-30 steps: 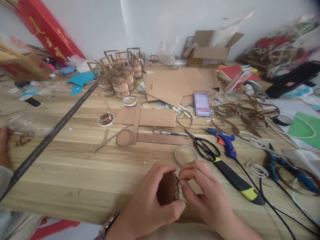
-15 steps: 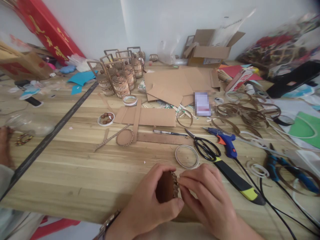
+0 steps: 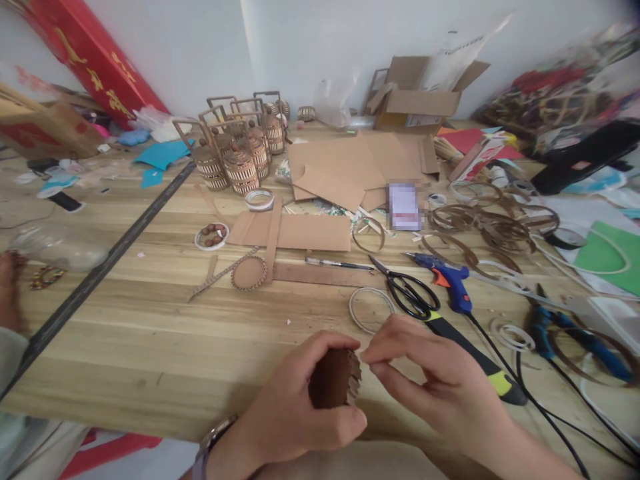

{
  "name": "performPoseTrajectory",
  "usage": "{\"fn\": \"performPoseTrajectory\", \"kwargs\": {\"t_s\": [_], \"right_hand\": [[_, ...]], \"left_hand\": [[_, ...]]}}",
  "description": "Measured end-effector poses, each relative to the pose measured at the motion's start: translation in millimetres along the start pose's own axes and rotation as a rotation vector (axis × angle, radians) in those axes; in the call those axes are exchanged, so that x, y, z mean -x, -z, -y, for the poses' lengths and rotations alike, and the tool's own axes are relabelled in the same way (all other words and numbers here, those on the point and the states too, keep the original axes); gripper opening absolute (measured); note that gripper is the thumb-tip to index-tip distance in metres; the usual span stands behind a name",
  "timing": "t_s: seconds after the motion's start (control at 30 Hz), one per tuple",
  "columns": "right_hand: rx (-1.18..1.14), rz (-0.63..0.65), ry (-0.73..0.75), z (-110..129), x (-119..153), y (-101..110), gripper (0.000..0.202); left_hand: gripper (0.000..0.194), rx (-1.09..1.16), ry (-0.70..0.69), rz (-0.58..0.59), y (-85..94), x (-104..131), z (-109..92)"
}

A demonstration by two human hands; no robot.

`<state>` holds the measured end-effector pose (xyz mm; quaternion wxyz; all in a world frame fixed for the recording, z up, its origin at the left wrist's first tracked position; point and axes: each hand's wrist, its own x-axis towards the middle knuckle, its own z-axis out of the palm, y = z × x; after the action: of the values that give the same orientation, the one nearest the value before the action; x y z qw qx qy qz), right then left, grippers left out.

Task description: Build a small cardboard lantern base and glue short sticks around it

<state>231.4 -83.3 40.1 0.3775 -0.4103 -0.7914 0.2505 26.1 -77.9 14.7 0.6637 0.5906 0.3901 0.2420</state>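
My left hand (image 3: 305, 400) is wrapped round a small brown cardboard disc (image 3: 333, 379) with a ridged, corrugated rim on its right side. Close to that rim is my right hand (image 3: 425, 373), its thumb and fingertips pinched together; anything between them is too small to make out. Just beyond my hands lies a white ring (image 3: 373, 310). A similar cardboard disc with a notched edge (image 3: 249, 273) rests flat on the table, further up and to the left.
Black scissors (image 3: 411, 293), a blue glue gun (image 3: 453, 283) and blue-handled pliers (image 3: 545, 327) with cables lie to the right. Cardboard sheets (image 3: 335, 167) and small lidded baskets (image 3: 243, 170) stand behind. A person's hand (image 3: 9, 287) is at the far left.
My right hand has shifted right and slightly up, with a small gap opening between its fingertips and the disc's rim. The disc has tilted a little in my left hand.
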Motion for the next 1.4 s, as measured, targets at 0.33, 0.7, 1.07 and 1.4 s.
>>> {"fn": "performPoseTrajectory", "kwargs": {"t_s": [0.33,0.7,1.07,1.4], "right_hand": [[0.124,0.06,-0.076,2,2,-8,0.016],[0.131,0.173,-0.058,1,1,-7,0.016],[0.09,0.136,-0.06,-4,9,-19,0.016],[-0.384,-0.088,-0.534,-30,28,-54,0.012]], "left_hand": [[0.06,-0.433,-0.137,-0.141,-4.1,0,-4],[0.06,-0.587,-0.22,-0.158,-9.3,3,-3],[0.067,-0.734,-0.329,-0.239,-8.5,6,7],[0.09,-1.011,-0.54,-0.44,-12.6,-2,31]]}}
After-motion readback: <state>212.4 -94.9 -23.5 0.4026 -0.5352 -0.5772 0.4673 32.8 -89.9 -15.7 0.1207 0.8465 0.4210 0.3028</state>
